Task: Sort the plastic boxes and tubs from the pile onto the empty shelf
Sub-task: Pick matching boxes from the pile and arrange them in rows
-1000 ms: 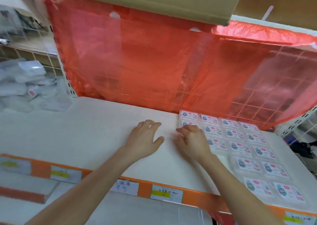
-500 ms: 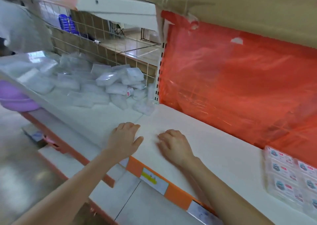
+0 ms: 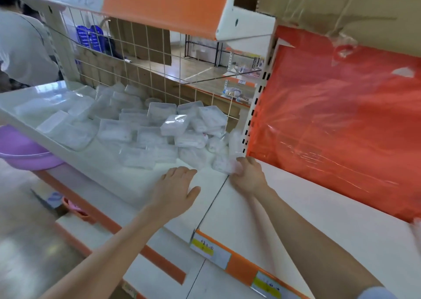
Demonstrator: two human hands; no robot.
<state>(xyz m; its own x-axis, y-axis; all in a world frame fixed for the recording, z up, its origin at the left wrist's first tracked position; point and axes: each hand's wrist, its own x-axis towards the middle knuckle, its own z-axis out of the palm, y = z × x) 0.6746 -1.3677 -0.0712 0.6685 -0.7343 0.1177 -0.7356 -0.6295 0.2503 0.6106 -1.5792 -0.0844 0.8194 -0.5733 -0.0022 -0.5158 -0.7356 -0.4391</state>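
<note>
Head view puts the pile [image 3: 145, 128] of clear plastic boxes on the left shelf bay, heaped against the wire grid [image 3: 145, 55] at the far side. The empty shelf [image 3: 307, 210] lies to the right of the seam [image 3: 214, 198] between the two boards. The right hand [image 3: 247, 177] is the nearer one. Its fingers curl at the nearest box [image 3: 222, 164], a clear wrapped piece at the pile's near right corner, but blur and glare hide whether they have pinched it. The left hand [image 3: 176, 184] lies flat on the board with its fingers spread, holding nothing, just near of the pile's front edge.

From the right hand's grip the rest of the pile runs left and far, its long side along the grid. The bare board waits to the right and near, so the carry is likely a short sweep rightward across the seam.

A slotted post [image 3: 257, 107] stands just far of the right hand, and a red plastic sheet [image 3: 337, 121] hangs behind the empty shelf; both crowd the far side. A purple tub [image 3: 25, 155] sits lower left, and a person [image 3: 22, 48] stands beyond, both well apart.
</note>
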